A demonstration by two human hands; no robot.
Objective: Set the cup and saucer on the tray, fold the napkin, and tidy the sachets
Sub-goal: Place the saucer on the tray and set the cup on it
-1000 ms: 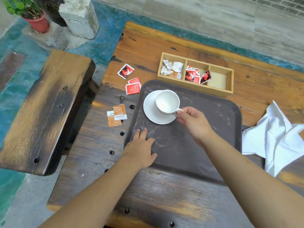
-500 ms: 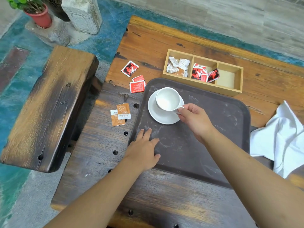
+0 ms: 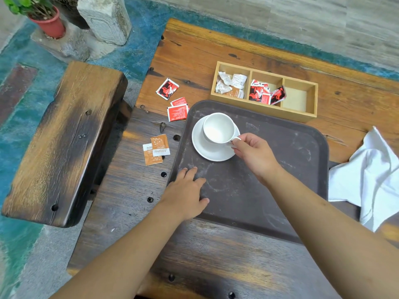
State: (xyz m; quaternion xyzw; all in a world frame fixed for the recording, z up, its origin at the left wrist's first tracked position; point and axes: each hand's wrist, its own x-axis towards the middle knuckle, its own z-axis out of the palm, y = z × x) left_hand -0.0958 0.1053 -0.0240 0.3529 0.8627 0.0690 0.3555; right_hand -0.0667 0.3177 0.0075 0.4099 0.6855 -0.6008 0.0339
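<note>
Little has moved since the earlier frame: the cup (image 3: 218, 128) stays on the saucer (image 3: 212, 153), just left of the right hand (image 3: 252, 154) pinching its handle. The left hand (image 3: 185, 194) lies flat, fingers spread, on the tray (image 3: 280, 169) edge.
</note>
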